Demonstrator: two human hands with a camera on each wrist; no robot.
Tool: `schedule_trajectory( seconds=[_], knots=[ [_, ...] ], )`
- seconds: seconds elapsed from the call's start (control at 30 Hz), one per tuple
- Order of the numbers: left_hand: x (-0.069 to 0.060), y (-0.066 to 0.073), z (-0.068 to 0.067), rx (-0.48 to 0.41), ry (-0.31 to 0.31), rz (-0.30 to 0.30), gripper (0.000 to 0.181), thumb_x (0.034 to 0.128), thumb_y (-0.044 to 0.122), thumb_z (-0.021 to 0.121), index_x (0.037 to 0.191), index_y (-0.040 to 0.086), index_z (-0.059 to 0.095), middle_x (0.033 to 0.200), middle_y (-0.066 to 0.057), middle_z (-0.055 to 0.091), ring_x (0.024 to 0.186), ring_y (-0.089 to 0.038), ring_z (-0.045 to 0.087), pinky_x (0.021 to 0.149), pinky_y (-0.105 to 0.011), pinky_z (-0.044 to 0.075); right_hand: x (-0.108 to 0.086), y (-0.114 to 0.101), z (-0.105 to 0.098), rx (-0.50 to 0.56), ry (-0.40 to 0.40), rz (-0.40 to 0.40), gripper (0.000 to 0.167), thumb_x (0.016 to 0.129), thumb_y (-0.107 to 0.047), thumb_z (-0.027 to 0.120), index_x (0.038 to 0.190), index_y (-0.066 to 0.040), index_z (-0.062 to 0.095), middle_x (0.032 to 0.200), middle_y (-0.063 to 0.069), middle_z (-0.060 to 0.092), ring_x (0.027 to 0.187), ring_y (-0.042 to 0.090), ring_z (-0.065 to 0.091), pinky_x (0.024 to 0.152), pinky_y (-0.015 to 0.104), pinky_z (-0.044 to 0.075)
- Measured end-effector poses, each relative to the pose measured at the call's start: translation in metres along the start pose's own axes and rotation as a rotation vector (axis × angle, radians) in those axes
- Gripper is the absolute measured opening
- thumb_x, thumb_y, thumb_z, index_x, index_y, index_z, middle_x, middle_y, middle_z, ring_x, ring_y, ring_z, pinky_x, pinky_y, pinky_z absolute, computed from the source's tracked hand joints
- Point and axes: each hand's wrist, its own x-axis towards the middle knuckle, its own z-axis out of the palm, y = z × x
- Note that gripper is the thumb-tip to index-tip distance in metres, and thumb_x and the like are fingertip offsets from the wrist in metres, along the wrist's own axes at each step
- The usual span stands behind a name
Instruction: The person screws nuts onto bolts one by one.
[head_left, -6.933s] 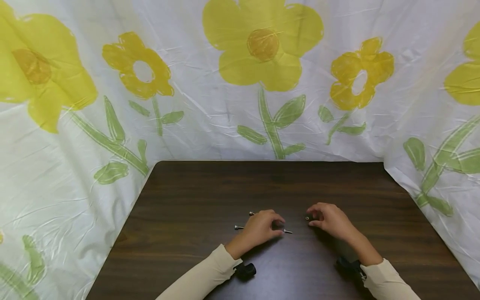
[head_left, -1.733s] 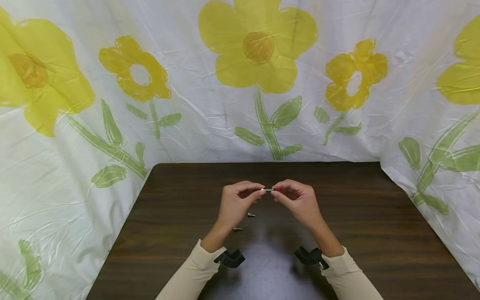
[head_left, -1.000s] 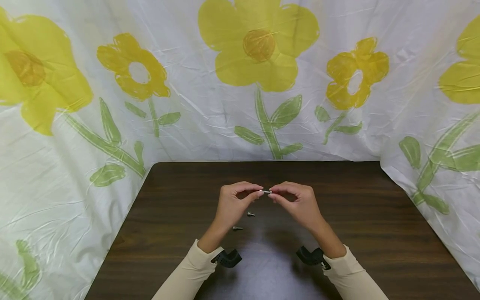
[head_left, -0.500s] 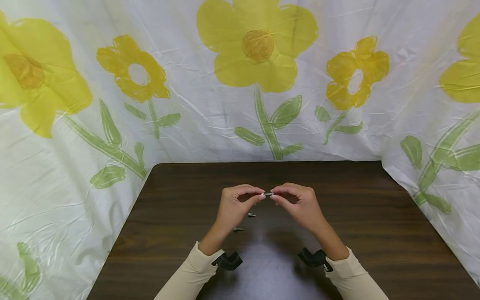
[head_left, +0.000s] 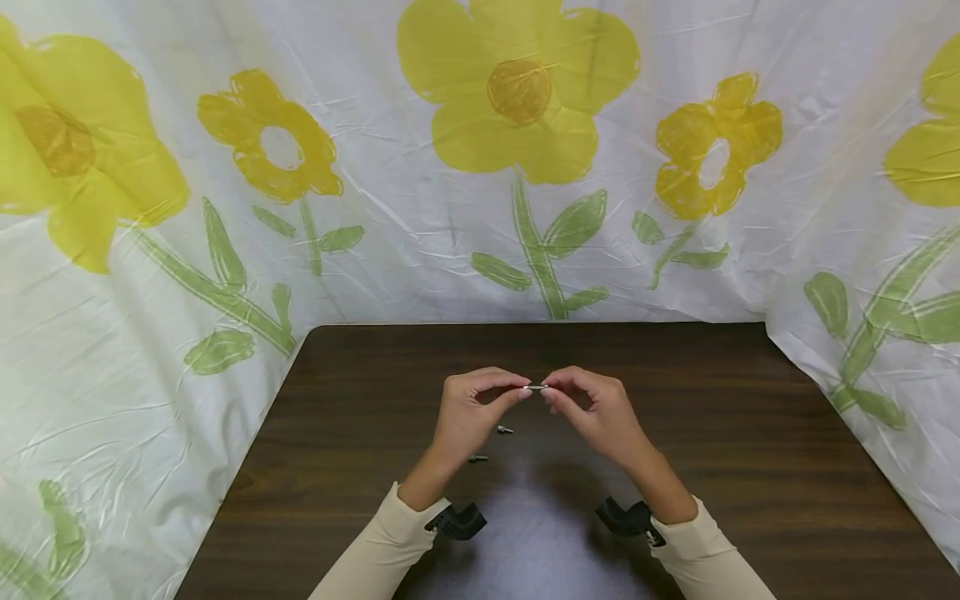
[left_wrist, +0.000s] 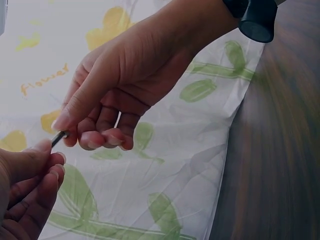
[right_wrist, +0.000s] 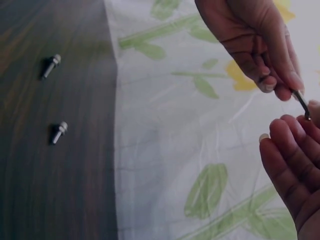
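Observation:
In the head view, a thin metal bolt point(head_left: 536, 387) is held level above the table between both hands. The left hand point(head_left: 463, 415) pinches one end with thumb and index finger, and the right hand point(head_left: 604, 417) pinches the other. From the left wrist, the bolt's dark shaft point(left_wrist: 58, 138) shows between the left hand point(left_wrist: 25, 187) and the right hand point(left_wrist: 125, 70). The right wrist view shows the shaft point(right_wrist: 301, 102) tilted, with a small bright end at the right hand's fingertips. Fingertips cover both ends, so any nut there cannot be made out.
Two short bolts with thick heads, one point(head_left: 505, 430) and another point(head_left: 478, 457), lie on the dark wooden table point(head_left: 360, 500), below and beside the left hand. A white cloth with yellow flowers point(head_left: 375, 250) hangs behind and beside the table.
Since the oldest frame, the hands have come together and lifted the bolt from the table. Over the last second both hands stay nearly in place, with small shifts of the right fingers.

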Motion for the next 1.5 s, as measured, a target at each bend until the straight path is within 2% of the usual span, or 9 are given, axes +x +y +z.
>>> schedule_trajectory(
  seconds=[0.13, 0.27, 0.57, 0.73, 0.87, 1.07, 1.3, 1.43, 1.5],
  knots=[
    [0.000, 0.000, 0.000, 0.015, 0.001, 0.023, 0.008, 0.0855, 0.007, 0.082, 0.093, 0.003, 0.080, 0.089, -0.003, 0.077, 0.080, -0.017, 0.073, 0.072, -0.033, 0.061, 0.000, -0.002, 0.002, -0.011, -0.033, 0.021, 0.022, 0.085, 0.021, 0.067, 0.097, 0.003, 0.064, 0.076, 0.013, 0.067, 0.062, 0.025, 0.065, 0.060, 0.027, 0.058],
    [0.000, 0.001, 0.001, 0.022, -0.003, 0.037, 0.008, 0.0853, 0.005, 0.081, 0.093, 0.002, 0.080, 0.089, -0.003, 0.077, 0.081, -0.016, 0.073, 0.072, -0.035, 0.061, 0.000, -0.004, 0.003, -0.019, -0.059, 0.038, 0.014, 0.092, 0.015, 0.063, 0.095, 0.002, 0.062, 0.075, 0.010, 0.064, 0.061, 0.025, 0.063, 0.059, 0.028, 0.057],
    [-0.001, 0.002, 0.003, 0.004, -0.023, 0.063, 0.009, 0.0859, 0.006, 0.081, 0.093, 0.002, 0.080, 0.090, -0.004, 0.077, 0.083, -0.016, 0.073, 0.074, -0.032, 0.061, -0.002, -0.003, 0.009, -0.044, 0.005, 0.038, 0.032, 0.095, 0.016, 0.056, 0.077, -0.010, 0.059, 0.063, 0.002, 0.058, 0.055, 0.010, 0.052, 0.050, 0.020, 0.044],
    [-0.001, 0.003, 0.004, 0.008, -0.024, 0.062, 0.008, 0.0861, 0.007, 0.081, 0.093, 0.005, 0.080, 0.090, -0.004, 0.077, 0.083, -0.016, 0.073, 0.074, -0.032, 0.061, 0.005, -0.025, 0.010, -0.030, 0.041, 0.082, 0.039, 0.098, 0.013, 0.053, 0.065, -0.007, 0.053, 0.055, 0.006, 0.053, 0.048, 0.018, 0.049, 0.048, 0.022, 0.041],
    [-0.002, 0.002, 0.005, 0.006, -0.026, 0.051, 0.008, 0.0859, 0.007, 0.081, 0.094, 0.006, 0.080, 0.090, -0.004, 0.077, 0.083, -0.015, 0.073, 0.075, -0.032, 0.061, 0.007, -0.037, 0.008, 0.008, 0.056, 0.140, 0.044, 0.101, 0.007, 0.052, 0.060, -0.008, 0.051, 0.052, 0.003, 0.049, 0.047, 0.012, 0.045, 0.045, 0.023, 0.038],
    [-0.004, 0.001, 0.008, -0.008, -0.017, 0.032, 0.009, 0.0842, 0.003, 0.081, 0.093, 0.004, 0.080, 0.089, -0.007, 0.077, 0.081, -0.017, 0.073, 0.075, -0.032, 0.060, 0.002, -0.021, 0.009, 0.022, 0.068, 0.203, 0.048, 0.104, 0.002, 0.051, 0.058, -0.008, 0.058, 0.049, 0.003, 0.053, 0.044, 0.017, 0.047, 0.041, 0.025, 0.035],
    [-0.001, 0.011, 0.007, -0.025, 0.001, 0.027, 0.012, 0.0807, -0.009, 0.080, 0.091, -0.003, 0.078, 0.087, -0.015, 0.076, 0.079, -0.023, 0.073, 0.073, -0.034, 0.060, -0.002, -0.004, 0.004, 0.036, 0.060, 0.177, 0.041, 0.108, -0.002, 0.045, 0.075, -0.009, 0.069, 0.058, -0.001, 0.063, 0.056, 0.017, 0.059, 0.049, 0.025, 0.040],
    [0.003, 0.025, 0.004, -0.024, 0.019, 0.036, 0.011, 0.0811, -0.011, 0.079, 0.090, -0.005, 0.077, 0.086, -0.017, 0.075, 0.078, -0.024, 0.073, 0.070, -0.032, 0.060, -0.001, -0.003, -0.003, 0.071, 0.060, 0.100, 0.016, 0.099, 0.004, 0.061, 0.101, -0.007, 0.072, 0.075, 0.003, 0.070, 0.066, 0.016, 0.065, 0.059, 0.026, 0.053],
    [0.004, 0.030, 0.002, -0.023, 0.023, 0.040, 0.011, 0.0811, -0.012, 0.078, 0.090, -0.005, 0.077, 0.086, -0.017, 0.075, 0.077, -0.024, 0.072, 0.069, -0.031, 0.059, 0.000, -0.004, -0.006, 0.081, 0.047, 0.067, 0.026, 0.091, 0.005, 0.072, 0.113, -0.008, 0.072, 0.084, 0.004, 0.073, 0.073, 0.017, 0.069, 0.067, 0.029, 0.058]
  ],
)
